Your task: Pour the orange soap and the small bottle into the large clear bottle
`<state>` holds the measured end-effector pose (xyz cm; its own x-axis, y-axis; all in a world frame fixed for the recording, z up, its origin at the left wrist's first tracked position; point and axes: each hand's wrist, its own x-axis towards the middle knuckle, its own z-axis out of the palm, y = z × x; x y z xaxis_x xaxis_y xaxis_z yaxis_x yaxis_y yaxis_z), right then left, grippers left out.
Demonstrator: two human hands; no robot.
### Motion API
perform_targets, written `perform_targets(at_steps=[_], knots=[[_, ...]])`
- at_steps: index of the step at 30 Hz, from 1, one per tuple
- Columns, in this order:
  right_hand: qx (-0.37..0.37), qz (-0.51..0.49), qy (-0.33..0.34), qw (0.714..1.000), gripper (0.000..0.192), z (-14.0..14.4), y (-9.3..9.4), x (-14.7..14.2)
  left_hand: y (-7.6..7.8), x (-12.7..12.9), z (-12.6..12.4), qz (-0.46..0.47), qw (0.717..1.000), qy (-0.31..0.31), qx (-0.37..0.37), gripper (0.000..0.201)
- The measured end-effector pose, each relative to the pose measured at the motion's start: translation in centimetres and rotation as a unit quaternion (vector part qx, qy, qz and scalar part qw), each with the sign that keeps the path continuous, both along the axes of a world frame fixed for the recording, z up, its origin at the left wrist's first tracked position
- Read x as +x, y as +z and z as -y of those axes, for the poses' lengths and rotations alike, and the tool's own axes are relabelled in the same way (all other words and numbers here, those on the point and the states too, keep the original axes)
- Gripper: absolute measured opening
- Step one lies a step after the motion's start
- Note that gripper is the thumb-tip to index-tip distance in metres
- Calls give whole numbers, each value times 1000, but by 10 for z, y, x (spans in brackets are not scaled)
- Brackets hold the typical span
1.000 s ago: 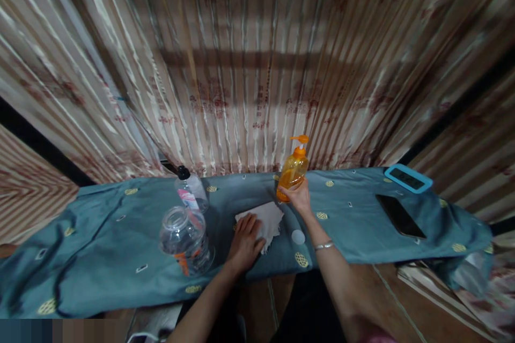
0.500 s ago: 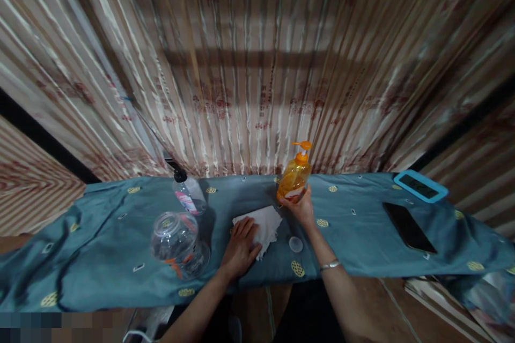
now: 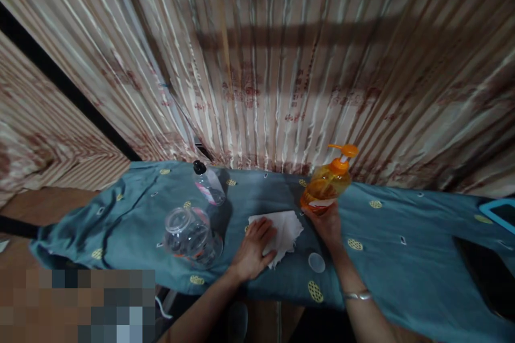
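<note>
An orange pump bottle (image 3: 325, 188) with yellow-orange liquid and an orange pump head is gripped near its base by my right hand (image 3: 326, 225). It leans to the right, and whether its bottom touches the cloth-covered table is hard to tell. My left hand (image 3: 257, 244) lies flat on a white cloth (image 3: 285, 233), its fingers resting over the left part. Between the white cloth and my right forearm is a small round translucent disc (image 3: 316, 262). Left of my left hand stands a clear plastic jar (image 3: 189, 241), and behind it a clear bottle with a black cap (image 3: 209, 185).
A teal patterned tablecloth (image 3: 132, 225) covers the narrow table. At the right lie a black phone (image 3: 486, 273) and a blue-framed device (image 3: 499, 211), both cut by the frame edge. A pleated curtain (image 3: 281, 91) hangs right behind the table.
The view has turned somewhat left, so things sit further right. My right hand has brought the pump bottle a little nearer and to the right. My left hand stays on the white cloth.
</note>
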<state>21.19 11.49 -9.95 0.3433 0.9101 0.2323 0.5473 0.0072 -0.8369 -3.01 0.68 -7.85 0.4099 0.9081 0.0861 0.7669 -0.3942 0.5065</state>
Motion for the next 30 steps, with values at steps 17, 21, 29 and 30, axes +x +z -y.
perform_targets(at_steps=[17, 21, 29, 30], knots=[[-13, -35, -11, 999, 125, 27, 5, 3, -4, 1, 3, 6, 1000, 0, 22, 55], [-16, -48, -38, 998, 136, 46, 5, 6, -4, 0, 0, 7, 1000, -2, 16, 56], [43, 3, -40, 998, 103, 115, 39, -19, -4, 0, 27, 64, 997, -7, 46, 57], [46, 11, -29, 998, 100, 124, 41, -27, -3, -2, 39, 68, 996, -19, 53, 57]])
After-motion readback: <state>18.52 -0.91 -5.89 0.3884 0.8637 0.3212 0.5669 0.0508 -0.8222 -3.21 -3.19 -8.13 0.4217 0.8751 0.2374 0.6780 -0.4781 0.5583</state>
